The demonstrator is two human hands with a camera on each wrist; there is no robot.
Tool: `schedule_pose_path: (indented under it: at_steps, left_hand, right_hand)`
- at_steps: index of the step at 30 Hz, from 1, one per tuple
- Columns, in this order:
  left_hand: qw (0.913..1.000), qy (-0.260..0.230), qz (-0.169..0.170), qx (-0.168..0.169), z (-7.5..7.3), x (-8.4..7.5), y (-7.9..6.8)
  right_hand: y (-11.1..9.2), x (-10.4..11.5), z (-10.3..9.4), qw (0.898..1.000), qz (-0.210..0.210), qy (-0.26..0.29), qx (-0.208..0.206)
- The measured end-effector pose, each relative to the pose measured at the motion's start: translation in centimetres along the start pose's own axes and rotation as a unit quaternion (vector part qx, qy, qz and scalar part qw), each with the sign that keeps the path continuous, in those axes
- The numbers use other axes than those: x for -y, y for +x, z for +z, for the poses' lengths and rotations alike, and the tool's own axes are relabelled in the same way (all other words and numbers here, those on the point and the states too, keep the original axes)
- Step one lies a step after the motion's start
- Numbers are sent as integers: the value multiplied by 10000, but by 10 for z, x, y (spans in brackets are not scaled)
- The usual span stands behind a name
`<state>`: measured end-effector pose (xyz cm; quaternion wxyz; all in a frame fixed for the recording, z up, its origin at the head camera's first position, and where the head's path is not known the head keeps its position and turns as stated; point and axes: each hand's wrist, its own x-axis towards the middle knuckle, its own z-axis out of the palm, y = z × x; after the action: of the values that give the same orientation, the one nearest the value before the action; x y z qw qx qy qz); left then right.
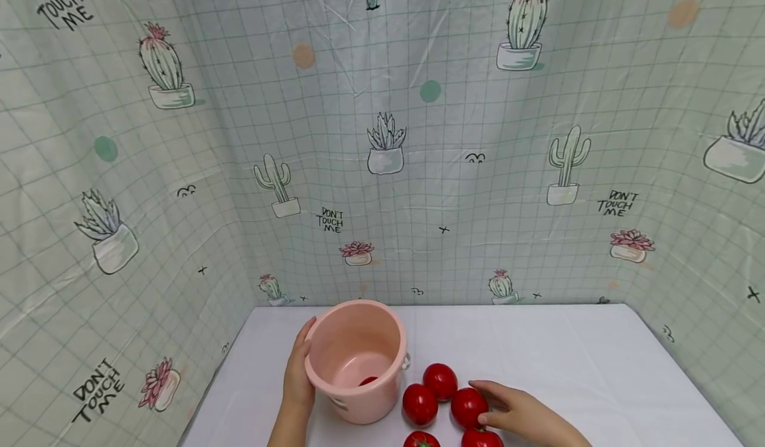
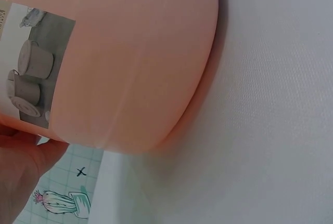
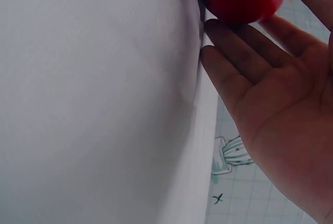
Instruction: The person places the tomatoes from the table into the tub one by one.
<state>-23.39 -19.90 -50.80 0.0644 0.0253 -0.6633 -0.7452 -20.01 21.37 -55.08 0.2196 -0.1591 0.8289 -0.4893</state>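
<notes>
A pink bucket [image 1: 358, 400] stands on the white table, its mouth facing up toward me. My left hand [image 1: 299, 374] rests against its left outer wall, with the fingers laid along the side up to the rim. Part of a red tomato [image 1: 368, 380] shows inside, mostly hidden by the near wall. Right of the bucket lie several red tomatoes [image 1: 420, 404]. My right hand [image 1: 514, 407] is at the rightmost tomato [image 1: 468, 407], fingers at its far side and thumb at its near side. In the right wrist view, the fingers touch that tomato loosely from below.
A printed label [image 2: 36, 65] is stuck on the bucket's side. Near the front, a tomato with a green stem top [image 1: 421, 440] is cut by the frame's edge. Behind the white table [image 1: 538, 341] and on both sides hangs a cactus-print cloth [image 1: 418, 194].
</notes>
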Motion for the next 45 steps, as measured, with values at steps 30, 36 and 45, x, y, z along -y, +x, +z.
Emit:
schedule_pose_path:
  at_steps: [30,36,45]
  left_hand:
    - [9997,206,-12,-141,0,3,2]
    - [9995,243,-50,-181,0,2,2]
    - [9994,231,-26,-237,1,1,2]
  right_hand:
    - [5,9,-8,9986,-360,-296,-236]
    - [7,17,-15,9975,-501,-407,-288]
    - [13,38,-31,9955,-791,-446,-287]
